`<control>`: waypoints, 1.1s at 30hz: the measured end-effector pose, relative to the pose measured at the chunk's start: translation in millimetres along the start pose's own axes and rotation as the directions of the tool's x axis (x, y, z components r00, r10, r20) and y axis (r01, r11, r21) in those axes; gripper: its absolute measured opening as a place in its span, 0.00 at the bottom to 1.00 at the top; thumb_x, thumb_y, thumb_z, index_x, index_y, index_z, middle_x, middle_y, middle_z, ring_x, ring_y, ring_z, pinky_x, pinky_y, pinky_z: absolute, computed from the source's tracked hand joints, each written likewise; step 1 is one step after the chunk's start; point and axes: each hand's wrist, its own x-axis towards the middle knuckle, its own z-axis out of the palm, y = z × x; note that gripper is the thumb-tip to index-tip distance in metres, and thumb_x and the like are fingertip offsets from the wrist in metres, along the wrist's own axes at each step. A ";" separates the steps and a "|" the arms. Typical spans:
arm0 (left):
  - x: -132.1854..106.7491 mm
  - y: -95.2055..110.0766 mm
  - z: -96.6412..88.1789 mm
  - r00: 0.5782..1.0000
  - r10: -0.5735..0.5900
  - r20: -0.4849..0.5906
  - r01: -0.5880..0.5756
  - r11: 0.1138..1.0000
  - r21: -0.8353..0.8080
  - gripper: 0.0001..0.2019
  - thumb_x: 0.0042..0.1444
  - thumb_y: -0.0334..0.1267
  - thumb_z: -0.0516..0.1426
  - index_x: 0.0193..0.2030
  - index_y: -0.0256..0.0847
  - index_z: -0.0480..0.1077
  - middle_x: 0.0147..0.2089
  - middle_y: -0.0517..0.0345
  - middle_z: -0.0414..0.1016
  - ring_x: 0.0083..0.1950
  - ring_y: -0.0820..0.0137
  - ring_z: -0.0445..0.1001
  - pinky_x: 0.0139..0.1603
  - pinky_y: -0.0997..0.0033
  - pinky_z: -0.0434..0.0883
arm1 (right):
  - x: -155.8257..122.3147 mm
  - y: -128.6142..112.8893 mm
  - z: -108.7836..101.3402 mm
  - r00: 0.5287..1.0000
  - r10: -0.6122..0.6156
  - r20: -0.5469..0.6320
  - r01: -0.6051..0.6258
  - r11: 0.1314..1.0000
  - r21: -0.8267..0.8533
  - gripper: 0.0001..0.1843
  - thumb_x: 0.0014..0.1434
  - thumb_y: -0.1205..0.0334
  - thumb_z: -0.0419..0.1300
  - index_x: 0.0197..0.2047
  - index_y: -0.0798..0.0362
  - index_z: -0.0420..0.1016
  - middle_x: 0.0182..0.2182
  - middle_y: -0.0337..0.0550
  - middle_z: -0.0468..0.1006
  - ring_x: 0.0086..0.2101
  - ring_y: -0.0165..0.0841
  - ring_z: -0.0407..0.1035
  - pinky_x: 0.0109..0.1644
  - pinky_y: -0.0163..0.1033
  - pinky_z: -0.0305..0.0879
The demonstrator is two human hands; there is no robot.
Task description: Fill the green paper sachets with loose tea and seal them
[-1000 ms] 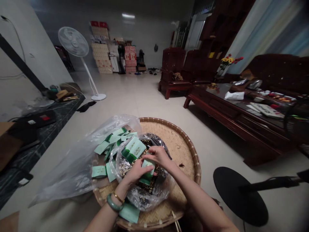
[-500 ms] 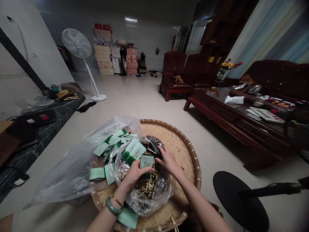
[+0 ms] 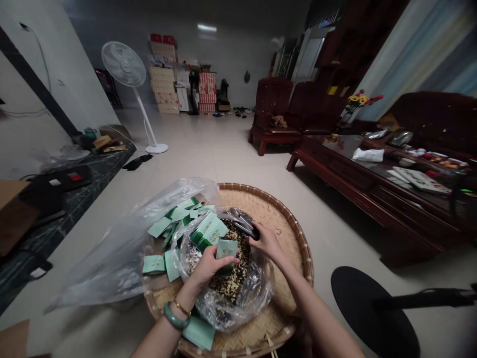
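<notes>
My left hand (image 3: 212,264), with a jade bangle at its wrist, pinches a small pale-green packet (image 3: 226,250) between thumb and fingers. The packet is upright over a clear plastic bag (image 3: 257,291) of loose dark and yellowish dry bits (image 3: 228,287). To the right, my right hand (image 3: 266,239) is closed round a dark, shiny tool (image 3: 244,226) with silvery parts, its kind unclear. It is held over the bag's far right rim. More green packets (image 3: 208,229) lie on the bag's left side, and a heap of packets (image 3: 175,219) is beyond it.
The bag and packets lie on a round woven bamboo tray (image 3: 290,219). A large clear plastic sheet (image 3: 112,258) spreads left. A black round stand base (image 3: 372,308) is at right. Beyond are a dark wooden table (image 3: 346,174) and a white fan (image 3: 124,64).
My right hand has moved slightly right and away from the packet, lifting the dark tool clear of the dry bits. My left hand keeps the packet in nearly the same place.
</notes>
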 end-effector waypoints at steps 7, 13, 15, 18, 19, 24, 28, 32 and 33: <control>1.8 1.1 -0.3 1.000 0.017 0.004 -0.016 1.000 -0.003 0.25 0.37 0.47 0.69 0.40 0.32 0.76 0.37 0.48 0.82 0.37 0.62 0.79 0.42 0.66 0.73 | -19.8 -18.8 -59.1 0.954 -0.228 0.196 0.164 0.940 0.299 0.28 0.47 0.66 0.61 0.54 0.52 0.70 0.47 0.47 0.75 0.42 0.36 0.71 0.42 0.40 0.68; 5.7 0.2 -1.4 0.995 0.049 0.082 -0.060 0.989 0.133 0.23 0.35 0.46 0.70 0.36 0.31 0.77 0.33 0.51 0.81 0.35 0.63 0.77 0.39 0.67 0.72 | -23.5 -51.0 -60.0 0.906 -0.332 0.262 0.278 0.934 0.225 0.27 0.44 0.69 0.63 0.51 0.53 0.73 0.42 0.46 0.76 0.40 0.36 0.70 0.41 0.39 0.67; 6.9 -0.5 -3.1 0.993 0.051 0.108 -0.069 0.983 0.173 0.21 0.36 0.44 0.70 0.35 0.31 0.78 0.33 0.52 0.81 0.36 0.63 0.76 0.41 0.67 0.71 | -21.0 -54.5 -57.3 0.903 -0.336 0.268 0.284 0.935 0.214 0.25 0.45 0.69 0.63 0.50 0.53 0.74 0.40 0.45 0.77 0.38 0.36 0.71 0.41 0.39 0.67; 8.3 -2.7 -5.9 0.993 0.058 0.101 -0.078 0.973 0.217 0.19 0.38 0.44 0.69 0.35 0.31 0.77 0.33 0.52 0.81 0.35 0.64 0.76 0.41 0.66 0.71 | -17.8 -56.4 -55.4 0.901 -0.341 0.268 0.283 0.931 0.231 0.23 0.48 0.68 0.63 0.49 0.53 0.75 0.40 0.45 0.77 0.38 0.36 0.71 0.42 0.39 0.67; 8.4 -3.3 -6.4 0.994 0.060 0.088 -0.078 0.972 0.223 0.20 0.38 0.43 0.69 0.35 0.30 0.77 0.33 0.52 0.80 0.35 0.64 0.76 0.41 0.67 0.71 | -17.2 -56.9 -55.3 0.901 -0.341 0.269 0.280 0.930 0.239 0.22 0.48 0.67 0.63 0.49 0.53 0.75 0.40 0.45 0.78 0.39 0.36 0.71 0.42 0.39 0.67; 6.1 -1.4 -4.4 0.998 0.029 0.051 -0.039 0.976 0.212 0.20 0.38 0.44 0.68 0.35 0.31 0.76 0.32 0.52 0.81 0.34 0.64 0.77 0.39 0.67 0.71 | -16.8 -60.8 -56.4 0.906 -0.324 0.271 0.256 0.932 0.258 0.19 0.51 0.68 0.62 0.48 0.53 0.76 0.38 0.45 0.78 0.38 0.35 0.71 0.41 0.37 0.67; 3.3 3.3 -1.2 0.999 0.015 0.047 -0.024 0.982 0.187 0.21 0.37 0.45 0.69 0.35 0.31 0.76 0.31 0.52 0.81 0.33 0.63 0.78 0.37 0.67 0.72 | -17.6 -63.4 -55.9 0.917 -0.299 0.263 0.232 0.938 0.258 0.17 0.51 0.69 0.60 0.46 0.52 0.77 0.36 0.43 0.79 0.35 0.34 0.71 0.39 0.36 0.66; 3.0 3.2 0.0 0.997 -0.047 0.054 0.041 0.993 0.115 0.21 0.38 0.47 0.69 0.34 0.32 0.75 0.29 0.52 0.81 0.31 0.65 0.78 0.31 0.70 0.72 | -17.2 -59.6 -50.6 0.934 -0.272 0.230 0.209 0.941 0.265 0.18 0.51 0.70 0.59 0.46 0.53 0.77 0.37 0.44 0.79 0.36 0.34 0.71 0.39 0.36 0.66; 3.3 2.4 0.0 0.997 -0.066 0.051 0.061 0.994 0.094 0.21 0.38 0.47 0.69 0.34 0.32 0.75 0.28 0.52 0.80 0.30 0.65 0.77 0.30 0.71 0.72 | -16.7 -57.3 -48.9 0.941 -0.257 0.220 0.192 0.942 0.275 0.18 0.50 0.70 0.59 0.46 0.53 0.77 0.37 0.44 0.79 0.36 0.34 0.71 0.39 0.36 0.66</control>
